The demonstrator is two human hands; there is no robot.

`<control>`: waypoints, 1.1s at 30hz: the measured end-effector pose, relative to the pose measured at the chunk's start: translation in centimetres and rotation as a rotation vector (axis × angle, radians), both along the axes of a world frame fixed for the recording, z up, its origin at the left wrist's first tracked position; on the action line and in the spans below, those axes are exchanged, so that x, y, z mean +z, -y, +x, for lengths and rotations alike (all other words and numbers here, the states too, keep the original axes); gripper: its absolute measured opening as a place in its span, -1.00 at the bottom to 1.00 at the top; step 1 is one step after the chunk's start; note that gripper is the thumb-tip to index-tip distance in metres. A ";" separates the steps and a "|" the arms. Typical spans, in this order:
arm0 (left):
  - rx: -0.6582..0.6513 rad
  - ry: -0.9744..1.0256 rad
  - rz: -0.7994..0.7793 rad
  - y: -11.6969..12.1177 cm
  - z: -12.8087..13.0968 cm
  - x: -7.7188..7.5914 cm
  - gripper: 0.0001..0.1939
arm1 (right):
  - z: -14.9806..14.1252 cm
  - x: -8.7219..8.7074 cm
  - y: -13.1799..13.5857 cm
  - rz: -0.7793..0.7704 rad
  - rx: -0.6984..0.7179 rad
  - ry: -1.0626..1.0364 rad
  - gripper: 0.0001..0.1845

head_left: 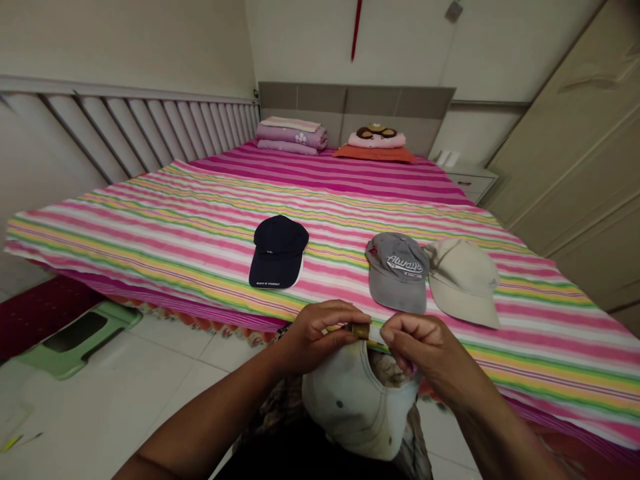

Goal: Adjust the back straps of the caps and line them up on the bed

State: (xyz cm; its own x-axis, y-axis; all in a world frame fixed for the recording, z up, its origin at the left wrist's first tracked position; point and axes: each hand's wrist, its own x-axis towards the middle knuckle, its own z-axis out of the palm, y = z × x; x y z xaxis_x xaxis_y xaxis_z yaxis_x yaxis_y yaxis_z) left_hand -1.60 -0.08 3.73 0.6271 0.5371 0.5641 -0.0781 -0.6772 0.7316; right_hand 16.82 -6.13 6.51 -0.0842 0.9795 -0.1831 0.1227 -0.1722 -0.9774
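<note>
A pale baseball cap [345, 407] rests at my lap, its back opening turned up toward the bed. My left hand [317, 333] pinches the cap's back strap beside a brass-coloured buckle [360, 331]. On the other side of the buckle, my right hand [423, 343] has its fingers closed on the light strap end [377, 335]. Just beyond my hands, a grey cap with white lettering [397, 273] lies on the bed, touching a beige cap [465, 283] at its right. Farther left lies a dark navy cap [280, 253], brim toward me.
The bed carries a striped sheet [200, 220]. Folded purple bedding [295, 137] and a pink pillow stack [377, 140] sit by the headboard [345, 107]. A green stool [83, 340] stands on the tiled floor at left; a white nightstand [470, 181] is at far right.
</note>
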 end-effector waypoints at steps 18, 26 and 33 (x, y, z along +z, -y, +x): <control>0.050 0.149 -0.314 1.3 0.9 -2.1 -0.71 | -1.3 -2.7 0.0 -0.105 0.014 -0.208 -0.63; 0.004 0.331 -0.718 1.6 1.8 -3.9 -0.68 | -1.4 -3.6 0.3 -0.045 0.001 -0.254 -0.62; -0.065 0.472 -0.796 1.9 2.2 -3.9 -0.47 | -1.1 -3.2 0.3 -0.077 -0.012 -0.275 -0.71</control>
